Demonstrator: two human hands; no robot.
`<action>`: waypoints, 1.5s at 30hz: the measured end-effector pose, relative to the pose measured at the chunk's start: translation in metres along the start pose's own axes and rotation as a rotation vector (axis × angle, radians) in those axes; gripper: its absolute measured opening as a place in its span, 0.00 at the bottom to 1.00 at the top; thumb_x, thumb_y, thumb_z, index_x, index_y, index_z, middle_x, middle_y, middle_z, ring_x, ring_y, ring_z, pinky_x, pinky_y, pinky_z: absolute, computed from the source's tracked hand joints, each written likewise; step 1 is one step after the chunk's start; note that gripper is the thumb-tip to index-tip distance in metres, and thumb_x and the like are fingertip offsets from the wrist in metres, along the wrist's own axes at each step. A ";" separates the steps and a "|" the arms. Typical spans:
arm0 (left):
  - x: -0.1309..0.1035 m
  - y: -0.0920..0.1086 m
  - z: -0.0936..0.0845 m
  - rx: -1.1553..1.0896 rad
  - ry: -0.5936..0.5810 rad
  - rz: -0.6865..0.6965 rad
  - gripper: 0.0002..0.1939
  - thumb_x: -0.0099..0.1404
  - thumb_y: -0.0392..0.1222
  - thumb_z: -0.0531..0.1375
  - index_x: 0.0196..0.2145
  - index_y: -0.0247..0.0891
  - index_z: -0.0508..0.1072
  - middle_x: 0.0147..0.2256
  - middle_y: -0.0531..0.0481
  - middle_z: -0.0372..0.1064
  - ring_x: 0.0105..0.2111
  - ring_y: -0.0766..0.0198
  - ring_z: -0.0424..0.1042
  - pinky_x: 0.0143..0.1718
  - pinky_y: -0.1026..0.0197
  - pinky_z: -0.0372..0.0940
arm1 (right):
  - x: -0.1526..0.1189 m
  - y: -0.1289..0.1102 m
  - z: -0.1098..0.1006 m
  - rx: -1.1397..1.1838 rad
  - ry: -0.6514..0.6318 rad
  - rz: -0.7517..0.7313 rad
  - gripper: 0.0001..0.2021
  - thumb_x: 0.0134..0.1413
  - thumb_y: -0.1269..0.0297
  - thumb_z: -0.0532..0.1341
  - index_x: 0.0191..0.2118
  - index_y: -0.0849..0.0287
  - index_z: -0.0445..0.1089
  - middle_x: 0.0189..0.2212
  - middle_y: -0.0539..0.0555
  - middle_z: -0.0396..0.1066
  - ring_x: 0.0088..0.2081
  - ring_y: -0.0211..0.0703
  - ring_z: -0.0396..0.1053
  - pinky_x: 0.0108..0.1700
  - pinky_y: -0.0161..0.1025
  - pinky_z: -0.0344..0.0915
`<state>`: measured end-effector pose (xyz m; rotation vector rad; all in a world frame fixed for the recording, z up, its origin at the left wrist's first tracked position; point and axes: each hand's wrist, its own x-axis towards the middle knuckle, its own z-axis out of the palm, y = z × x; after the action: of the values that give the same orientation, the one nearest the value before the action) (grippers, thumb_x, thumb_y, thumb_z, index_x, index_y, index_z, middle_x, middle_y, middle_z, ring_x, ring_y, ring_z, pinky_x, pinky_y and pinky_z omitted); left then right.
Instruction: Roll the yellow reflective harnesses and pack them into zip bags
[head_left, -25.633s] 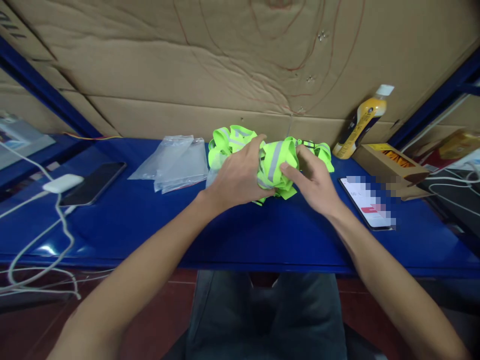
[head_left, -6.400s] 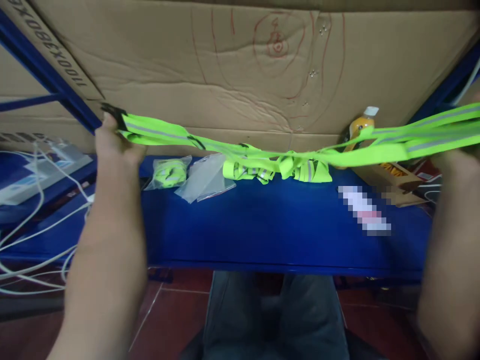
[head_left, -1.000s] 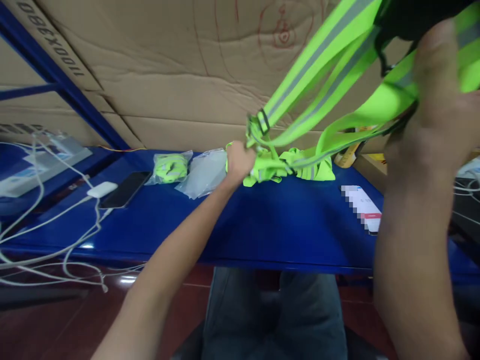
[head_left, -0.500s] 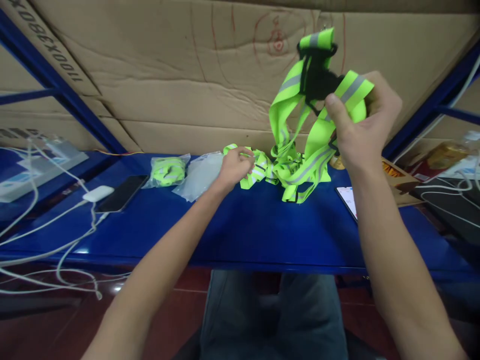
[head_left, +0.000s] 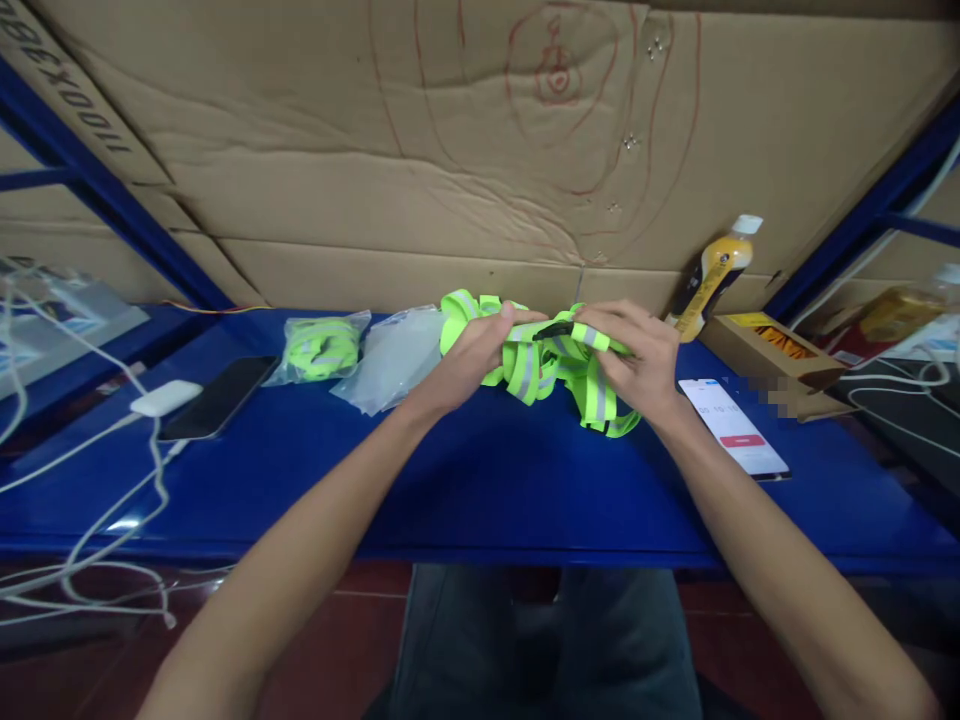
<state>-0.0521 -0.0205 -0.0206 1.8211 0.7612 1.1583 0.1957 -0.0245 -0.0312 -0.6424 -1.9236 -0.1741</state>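
A: Using the flat bags (head_left: 390,365) as our marker, what looks done

B: One piece, I'd judge: the bagged bundle (head_left: 322,348), just left of the flat bags, with its lime coils gathered inside clear plastic on the blue bench (head_left: 495,480)

A: And the pieces outside plastic

B: The lime straps (head_left: 600,395) are to the right of the flat bags, their nearest loops just beside them. They're loose, some loops hanging towards the front of the bench, so I'd call that part barely started: neither wound tight nor bagged

A: How are they held

B: Between both hands. The left hand (head_left: 476,355), the one nearer the flat bags, has its thumb and fingers closed on a stretch of strap. The right hand (head_left: 637,350), farther right, pinches another stretch, with a black buckle (head_left: 553,330) between the two

A: Is it all one strap set

B: I can't tell; the loops overlap, and more may lie behind the hands

A: So what's left, by your count

B: Whatever is in that loose heap, as I read it. The flat bags themselves look unfilled, though how many are stacked there isn't clear
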 end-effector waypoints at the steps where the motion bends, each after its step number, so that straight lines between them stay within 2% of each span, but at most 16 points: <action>1: 0.000 -0.003 -0.001 -0.097 -0.020 -0.072 0.28 0.71 0.67 0.62 0.48 0.39 0.83 0.47 0.42 0.81 0.46 0.52 0.80 0.45 0.54 0.74 | -0.003 0.001 0.000 -0.021 -0.010 -0.012 0.18 0.65 0.71 0.59 0.52 0.47 0.81 0.51 0.56 0.81 0.49 0.53 0.80 0.50 0.50 0.76; 4: -0.001 -0.004 -0.001 -0.248 -0.101 -0.283 0.23 0.58 0.58 0.76 0.44 0.39 0.85 0.41 0.43 0.81 0.39 0.57 0.79 0.39 0.58 0.73 | -0.011 0.002 0.000 -0.060 -0.114 -0.028 0.22 0.63 0.73 0.60 0.56 0.46 0.80 0.58 0.57 0.79 0.55 0.54 0.79 0.56 0.54 0.76; 6: -0.003 -0.003 0.000 -0.249 -0.144 -0.325 0.24 0.52 0.53 0.79 0.42 0.38 0.84 0.40 0.43 0.81 0.38 0.58 0.78 0.38 0.59 0.71 | -0.014 -0.001 0.001 -0.026 -0.211 -0.041 0.24 0.63 0.72 0.61 0.62 0.46 0.77 0.61 0.58 0.77 0.59 0.55 0.77 0.60 0.58 0.74; 9: -0.005 -0.004 0.000 -0.151 -0.136 -0.237 0.23 0.50 0.51 0.80 0.39 0.37 0.83 0.40 0.45 0.80 0.41 0.57 0.77 0.41 0.59 0.70 | -0.014 -0.009 -0.001 0.069 -0.301 -0.013 0.28 0.61 0.61 0.69 0.67 0.50 0.72 0.59 0.60 0.78 0.58 0.56 0.77 0.61 0.58 0.73; 12: -0.005 -0.007 -0.005 0.017 -0.137 -0.130 0.20 0.56 0.52 0.78 0.41 0.38 0.83 0.39 0.48 0.79 0.39 0.59 0.75 0.40 0.60 0.67 | -0.010 -0.013 -0.005 0.098 -0.314 0.078 0.28 0.61 0.53 0.72 0.64 0.54 0.74 0.54 0.60 0.80 0.54 0.55 0.79 0.58 0.53 0.74; 16: -0.007 -0.007 -0.005 0.277 -0.072 0.088 0.17 0.65 0.53 0.72 0.44 0.39 0.79 0.42 0.48 0.78 0.42 0.56 0.74 0.44 0.58 0.66 | -0.007 -0.008 -0.009 0.025 -0.363 0.150 0.15 0.67 0.50 0.68 0.47 0.56 0.79 0.41 0.58 0.82 0.43 0.53 0.79 0.47 0.48 0.70; 18: -0.010 -0.007 0.001 0.366 -0.068 0.153 0.15 0.72 0.54 0.66 0.47 0.40 0.77 0.42 0.48 0.77 0.40 0.58 0.73 0.43 0.59 0.66 | -0.007 -0.007 -0.007 0.025 -0.398 0.175 0.17 0.69 0.48 0.64 0.37 0.56 0.76 0.32 0.55 0.77 0.35 0.49 0.74 0.40 0.44 0.66; 20: -0.014 -0.009 0.009 0.436 -0.108 0.190 0.15 0.76 0.54 0.61 0.50 0.41 0.74 0.41 0.49 0.76 0.37 0.59 0.72 0.41 0.59 0.65 | -0.008 -0.009 -0.004 0.051 -0.403 0.190 0.19 0.72 0.47 0.61 0.34 0.56 0.72 0.29 0.52 0.72 0.31 0.45 0.69 0.37 0.42 0.61; 23: -0.018 -0.012 0.017 0.487 -0.099 0.265 0.12 0.78 0.52 0.58 0.49 0.41 0.72 0.39 0.50 0.74 0.37 0.59 0.73 0.42 0.59 0.66 | -0.007 -0.014 0.000 0.107 -0.393 0.205 0.19 0.73 0.47 0.59 0.34 0.55 0.69 0.28 0.51 0.69 0.30 0.43 0.66 0.36 0.40 0.59; 29: -0.022 -0.014 0.023 0.512 0.091 0.318 0.12 0.77 0.52 0.61 0.50 0.42 0.73 0.39 0.50 0.77 0.28 0.63 0.68 0.32 0.60 0.63 | -0.003 -0.015 -0.008 0.163 -0.471 0.286 0.17 0.74 0.49 0.58 0.39 0.56 0.72 0.25 0.46 0.67 0.25 0.38 0.61 0.32 0.38 0.56; 34: -0.024 -0.016 0.030 0.476 0.035 0.482 0.09 0.78 0.46 0.60 0.50 0.41 0.76 0.46 0.44 0.80 0.46 0.56 0.77 0.50 0.55 0.69 | 0.001 -0.014 -0.020 0.202 -0.638 0.270 0.17 0.70 0.47 0.64 0.49 0.58 0.74 0.31 0.49 0.76 0.27 0.40 0.67 0.32 0.38 0.59; 36: -0.025 -0.016 0.031 0.457 0.014 0.487 0.10 0.79 0.46 0.60 0.50 0.41 0.77 0.47 0.44 0.80 0.47 0.56 0.78 0.52 0.55 0.70 | 0.001 -0.015 -0.023 0.146 -0.680 0.229 0.15 0.71 0.51 0.63 0.48 0.59 0.76 0.31 0.52 0.78 0.28 0.42 0.69 0.33 0.40 0.61; 38: -0.024 -0.013 0.029 0.450 0.008 0.426 0.13 0.78 0.51 0.61 0.49 0.41 0.78 0.46 0.44 0.81 0.47 0.56 0.79 0.52 0.55 0.70 | -0.001 -0.016 -0.022 0.052 -0.658 0.156 0.12 0.73 0.58 0.60 0.44 0.60 0.78 0.31 0.55 0.79 0.31 0.46 0.73 0.36 0.42 0.64; 40: -0.022 -0.008 0.024 0.396 0.006 0.336 0.18 0.79 0.56 0.58 0.50 0.41 0.77 0.45 0.44 0.80 0.46 0.56 0.79 0.52 0.55 0.69 | -0.004 -0.019 -0.018 -0.051 -0.580 0.039 0.10 0.71 0.68 0.59 0.48 0.61 0.78 0.39 0.60 0.82 0.40 0.53 0.78 0.43 0.46 0.68; 43: -0.018 0.000 0.016 0.294 0.014 0.208 0.23 0.80 0.60 0.53 0.49 0.40 0.79 0.46 0.46 0.80 0.46 0.57 0.77 0.52 0.56 0.68 | -0.008 -0.022 -0.010 -0.216 -0.408 -0.127 0.22 0.65 0.79 0.56 0.60 0.60 0.74 0.53 0.64 0.80 0.52 0.59 0.77 0.53 0.54 0.70; 45: -0.016 0.004 0.013 0.231 -0.016 0.115 0.23 0.77 0.61 0.57 0.44 0.39 0.80 0.44 0.47 0.79 0.45 0.57 0.76 0.50 0.57 0.67 | -0.010 -0.023 -0.007 -0.313 -0.288 -0.200 0.25 0.64 0.81 0.54 0.62 0.58 0.72 0.56 0.63 0.79 0.53 0.59 0.76 0.55 0.57 0.70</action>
<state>-0.0464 -0.0393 -0.0269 2.0863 0.8175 1.1673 0.1920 -0.0503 -0.0331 -0.7087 -2.2627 -0.5428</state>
